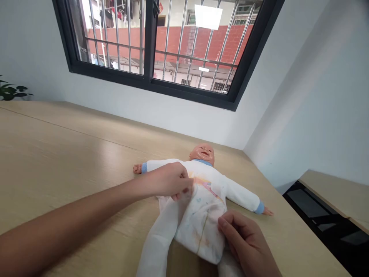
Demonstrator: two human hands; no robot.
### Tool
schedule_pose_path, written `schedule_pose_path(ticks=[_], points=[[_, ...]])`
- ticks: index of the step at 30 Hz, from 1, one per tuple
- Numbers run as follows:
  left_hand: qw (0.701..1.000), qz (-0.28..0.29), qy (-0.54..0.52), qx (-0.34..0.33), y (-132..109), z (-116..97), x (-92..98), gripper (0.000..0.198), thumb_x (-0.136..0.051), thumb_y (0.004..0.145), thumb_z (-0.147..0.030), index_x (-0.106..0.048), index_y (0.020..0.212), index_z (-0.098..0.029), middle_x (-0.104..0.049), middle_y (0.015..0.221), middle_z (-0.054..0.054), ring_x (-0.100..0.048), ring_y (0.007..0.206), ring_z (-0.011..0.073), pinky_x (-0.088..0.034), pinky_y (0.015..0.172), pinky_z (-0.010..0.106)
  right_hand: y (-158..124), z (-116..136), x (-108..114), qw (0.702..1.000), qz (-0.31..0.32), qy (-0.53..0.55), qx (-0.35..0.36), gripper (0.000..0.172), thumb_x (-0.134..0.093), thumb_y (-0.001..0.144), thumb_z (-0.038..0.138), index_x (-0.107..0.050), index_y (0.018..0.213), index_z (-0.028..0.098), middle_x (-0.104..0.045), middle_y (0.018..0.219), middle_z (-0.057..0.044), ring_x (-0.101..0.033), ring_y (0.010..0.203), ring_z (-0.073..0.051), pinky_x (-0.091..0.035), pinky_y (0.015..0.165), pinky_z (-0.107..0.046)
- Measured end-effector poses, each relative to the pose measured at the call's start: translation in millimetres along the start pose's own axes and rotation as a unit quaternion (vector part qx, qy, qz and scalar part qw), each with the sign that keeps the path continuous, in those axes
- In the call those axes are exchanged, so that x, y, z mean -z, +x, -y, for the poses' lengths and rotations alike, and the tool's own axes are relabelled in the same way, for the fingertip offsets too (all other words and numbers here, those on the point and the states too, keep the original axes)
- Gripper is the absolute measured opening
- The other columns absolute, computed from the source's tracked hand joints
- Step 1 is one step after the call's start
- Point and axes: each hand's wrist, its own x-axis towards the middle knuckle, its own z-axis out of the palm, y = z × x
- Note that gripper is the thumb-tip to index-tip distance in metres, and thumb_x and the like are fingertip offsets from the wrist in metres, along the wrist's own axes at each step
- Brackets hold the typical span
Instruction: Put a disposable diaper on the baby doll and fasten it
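A baby doll (pixel 202 154) lies on its back on a light wood-grain table (pixel 86 146), with its head at the far side and its arms spread. It wears a white long-sleeved garment (pixel 198 219) with blue cuffs and a blue collar, and colored stains or a print on the front. My left hand (pixel 168 181) pinches the fabric at the doll's chest. My right hand (pixel 242 238) grips the lower right edge of the garment. The empty-looking garment legs trail toward me, and the doll's legs are hidden.
The table's right edge runs diagonally, with a gap and a second wooden table (pixel 325 188) beyond it. A barred window (pixel 150 46) and white walls stand behind the table. Leaves of a plant (pixel 11 90) show at far left.
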Motion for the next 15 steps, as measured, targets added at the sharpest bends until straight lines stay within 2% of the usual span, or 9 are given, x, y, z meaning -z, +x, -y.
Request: schedule_pose_path(ticks=[3, 6, 10, 15], points=[[0.999, 0.019, 0.044, -0.006, 20, -2, -9.2, 0.036, -0.052, 0.081, -0.045, -0.062, 0.064, -0.015, -0.067, 0.063, 0.007, -0.065, 0.055, 0.0199, -0.045, 0.049, 0.024, 2, -2, 1, 1.000, -0.002, 0.003, 0.001, 0.051, -0.054, 0.090, 0.062, -0.050, 0.069, 0.016, -0.034, 0.062, 0.003, -0.027, 0.057, -0.010, -0.024, 0.050, -0.021], [1.000, 0.016, 0.011, -0.015, 35, -1, -17.2, 0.026, -0.059, 0.069, -0.035, -0.054, 0.053, -0.016, -0.061, 0.053, 0.006, -0.059, 0.052, 0.0190, -0.038, 0.046, 0.024, 3, -2, 2, 1.000, 0.002, 0.009, -0.008, 0.051, -0.055, 0.090, 0.062, -0.049, 0.069, 0.016, -0.034, 0.060, 0.004, -0.027, 0.056, -0.009, -0.022, 0.049, -0.021], [0.996, 0.010, -0.084, -0.021, 41, 1, -20.6, 0.016, -0.057, 0.064, -0.030, -0.050, 0.057, -0.017, -0.057, 0.054, 0.002, -0.056, 0.054, 0.0174, -0.037, 0.048, 0.023, 2, -1, 2, 1.000, 0.006, 0.007, -0.013, 0.053, -0.054, 0.089, 0.065, -0.047, 0.068, 0.017, -0.031, 0.060, 0.004, -0.024, 0.054, -0.009, -0.018, 0.047, -0.021], [0.983, -0.002, -0.181, -0.032, 40, -3, -18.6, 0.018, -0.060, 0.060, -0.027, -0.045, 0.059, -0.017, -0.048, 0.057, -0.003, -0.049, 0.058, 0.0120, -0.036, 0.053, 0.021, 2, -1, 5, 1.000, 0.017, -0.012, -0.016, 0.051, -0.052, 0.091, 0.064, -0.048, 0.070, 0.017, -0.031, 0.059, 0.005, -0.024, 0.051, -0.008, -0.017, 0.044, -0.021]])
